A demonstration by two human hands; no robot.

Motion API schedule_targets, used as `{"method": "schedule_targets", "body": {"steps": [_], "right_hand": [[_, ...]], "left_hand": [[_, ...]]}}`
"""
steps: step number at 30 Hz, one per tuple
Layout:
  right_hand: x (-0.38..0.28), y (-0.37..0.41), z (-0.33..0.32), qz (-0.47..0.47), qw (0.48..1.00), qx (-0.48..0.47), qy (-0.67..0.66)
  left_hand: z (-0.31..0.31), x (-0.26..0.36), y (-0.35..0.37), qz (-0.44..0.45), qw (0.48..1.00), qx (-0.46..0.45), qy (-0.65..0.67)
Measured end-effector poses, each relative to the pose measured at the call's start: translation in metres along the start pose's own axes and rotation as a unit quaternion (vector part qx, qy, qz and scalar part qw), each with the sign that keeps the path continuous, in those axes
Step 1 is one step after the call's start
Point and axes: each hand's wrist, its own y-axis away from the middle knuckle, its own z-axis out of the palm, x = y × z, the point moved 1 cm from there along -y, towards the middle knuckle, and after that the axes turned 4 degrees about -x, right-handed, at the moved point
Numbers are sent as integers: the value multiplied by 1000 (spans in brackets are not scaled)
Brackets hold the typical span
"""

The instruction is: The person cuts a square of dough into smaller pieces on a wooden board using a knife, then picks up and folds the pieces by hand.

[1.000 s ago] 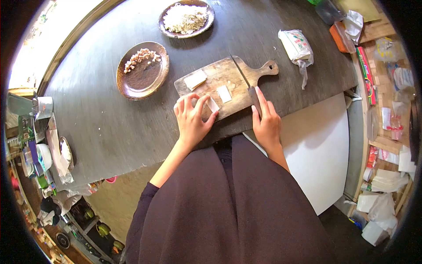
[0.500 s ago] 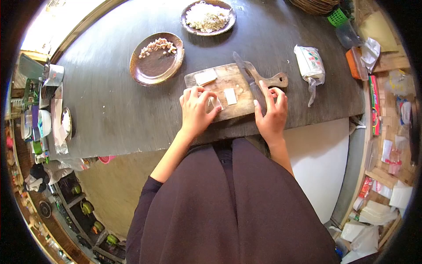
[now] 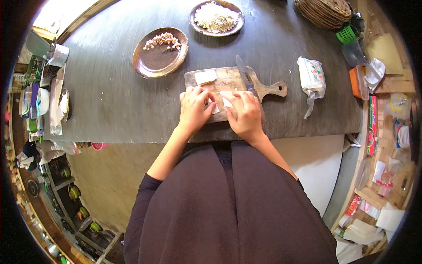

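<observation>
A wooden cutting board (image 3: 225, 81) with a handle lies near the table's front edge. On its left part my left hand (image 3: 193, 110) is closed, thumb and fingers around a thin white slice (image 3: 215, 108), partly hidden. Beside it my right hand (image 3: 247, 115) has its fingertips closed on another white slice (image 3: 227, 100). A knife (image 3: 244, 74) lies across the board's right part, its lower end behind my right hand. At the board's upper left rests a pale rectangular block (image 3: 205, 77), perhaps tofu.
Beyond the board stand a brown plate (image 3: 151, 66) with small pinkish chopped pieces and a plate (image 3: 192, 23) heaped with pale shreds. To the right lies a white plastic packet (image 3: 311, 75). Woven plates (image 3: 323, 13) and a green basket (image 3: 345, 33) stand at the far right.
My right hand has left the knife, which now lies on the board, and has moved left to the white slice. My left hand stays at its slice. The view has shifted slightly.
</observation>
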Motion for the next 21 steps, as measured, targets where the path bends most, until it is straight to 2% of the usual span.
{"method": "schedule_targets", "body": {"steps": [4, 6, 12, 17, 21], "right_hand": [[-4, -2, 11, 16, 999, -39, 21], [-10, -4, 13, 15, 997, -52, 46], [-15, 1, 19, 12, 997, -57, 48], [-15, 9, 19, 9, 999, -48, 22], [-9, 6, 22, -30, 999, -27, 23]], "left_hand": [[-4, 2, 8, -12, 999, 34, 13], [-12, 5, 13, 19, 998, 58, -6], [-15, -4, 19, 61, 995, 46, -71], [-18, -7, 27, 69, 995, 29, -64], [-20, -9, 27, 72, 996, 23, -41]]}}
